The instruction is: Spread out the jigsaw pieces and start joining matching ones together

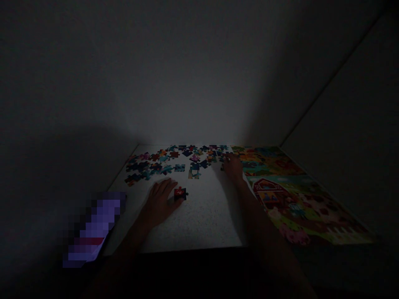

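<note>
The light is dim. My left hand (pixel 160 203) lies flat on the white tabletop (pixel 205 224) with its fingers apart, its thumb side against a red jigsaw piece (pixel 180 193). My right hand (pixel 233 168) rests farther back among loose pieces, at the left edge of an assembled farm jigsaw puzzle (pixel 299 199) showing a red barn. Its fingers are partly hidden in shadow, and I cannot tell whether they hold a piece. A loose scatter of several multicoloured jigsaw pieces (pixel 165 164) spreads across the table's far half.
A pixelated purple and white object (pixel 93 228) lies beyond the table's left edge. Walls rise behind the table and along its right side. The table's near edge runs across the view below my forearms.
</note>
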A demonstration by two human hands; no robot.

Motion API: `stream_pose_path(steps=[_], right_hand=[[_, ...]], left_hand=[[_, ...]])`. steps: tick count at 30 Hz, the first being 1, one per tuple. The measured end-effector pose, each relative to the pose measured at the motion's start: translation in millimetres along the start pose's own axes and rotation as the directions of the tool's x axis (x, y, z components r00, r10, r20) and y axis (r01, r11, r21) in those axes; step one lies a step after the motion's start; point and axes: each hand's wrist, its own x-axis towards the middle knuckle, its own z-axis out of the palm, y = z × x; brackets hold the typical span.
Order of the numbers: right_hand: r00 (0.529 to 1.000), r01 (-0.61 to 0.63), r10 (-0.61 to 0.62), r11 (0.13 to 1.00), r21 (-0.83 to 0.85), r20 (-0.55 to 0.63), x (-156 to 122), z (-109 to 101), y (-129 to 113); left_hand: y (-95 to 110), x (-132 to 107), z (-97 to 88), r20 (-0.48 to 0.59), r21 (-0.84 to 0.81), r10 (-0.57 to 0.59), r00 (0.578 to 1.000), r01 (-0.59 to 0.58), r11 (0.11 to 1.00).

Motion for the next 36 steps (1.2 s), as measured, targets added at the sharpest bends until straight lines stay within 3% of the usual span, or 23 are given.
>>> stream_pose_path(steps=[5,12,18,24,36], right_hand=[[0.997,-0.073,0.073,0.997,0.021,-0.018,4,-4,15],[0.982,-0.168,0.169,0.986,0.017,-0.090,6,-13,34],[0.971,-0.239,0.239,0.970,-0.047,0.003,3,-19,32],[0.976,-0.215,0.217,0.975,-0.061,0.029,2,-17,24],[0.993,-0.019,0.026,0.998,-0.058,0.117,-1,3,5]], left_hand=[[-1,0,2.3,0.069,0.019,-0.014,0.998,0.012,1.000],[-7,0,8.2,0.059,0.058,-0.010,0.998,0.007,0.998],[-11,0,11.3,0.031,0.052,0.013,0.999,-0.015,0.999],[-13,0,13.4,-0.015,0.048,0.033,0.999,-0.032,0.998],[-11,1,8.3,0.010,0.031,0.015,1.000,-0.015,0.999]])
